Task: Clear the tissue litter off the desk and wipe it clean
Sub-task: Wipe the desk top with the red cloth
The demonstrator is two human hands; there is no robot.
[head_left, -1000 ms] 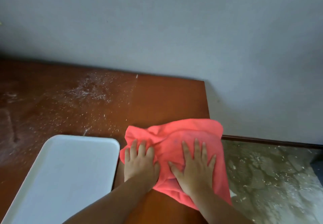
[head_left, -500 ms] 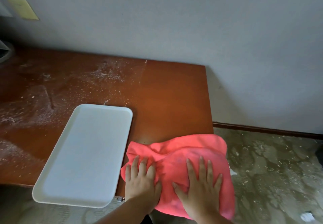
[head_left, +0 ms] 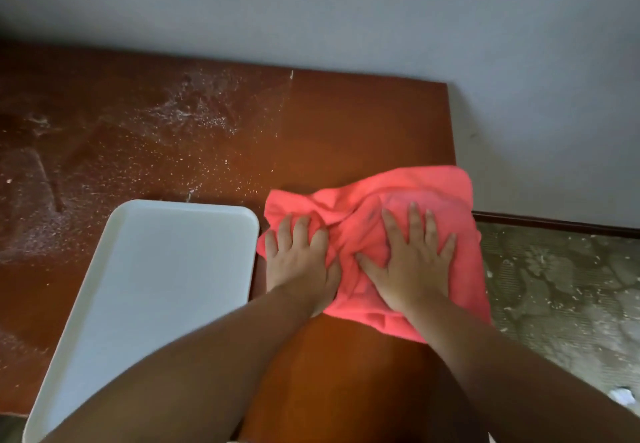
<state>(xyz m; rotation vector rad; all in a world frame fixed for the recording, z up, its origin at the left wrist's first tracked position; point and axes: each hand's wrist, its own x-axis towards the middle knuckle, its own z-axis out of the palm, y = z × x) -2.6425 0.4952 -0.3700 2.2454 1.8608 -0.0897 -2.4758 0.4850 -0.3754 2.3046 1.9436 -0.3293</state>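
A pink cloth (head_left: 433, 190) lies crumpled on the right part of the brown wooden desk (head_left: 363, 124), its right edge hanging past the desk's side. My left hand (head_left: 298, 255) presses flat on the cloth's left part, fingers straight. My right hand (head_left: 412, 255) presses flat on its middle with fingers spread. White tissue crumbs and dust (head_left: 194, 110) are scattered over the desk's left and middle, up to a clear line near the middle.
A white rectangular tray (head_left: 138, 304) lies on the desk just left of my left hand, reaching the near edge. A grey wall stands behind the desk. Patterned floor (head_left: 561, 287) with white scraps lies to the right.
Both hands have pushed the cloth away from me, from the desk's near edge toward the middle of its right part. The camera view has also shifted closer and down.
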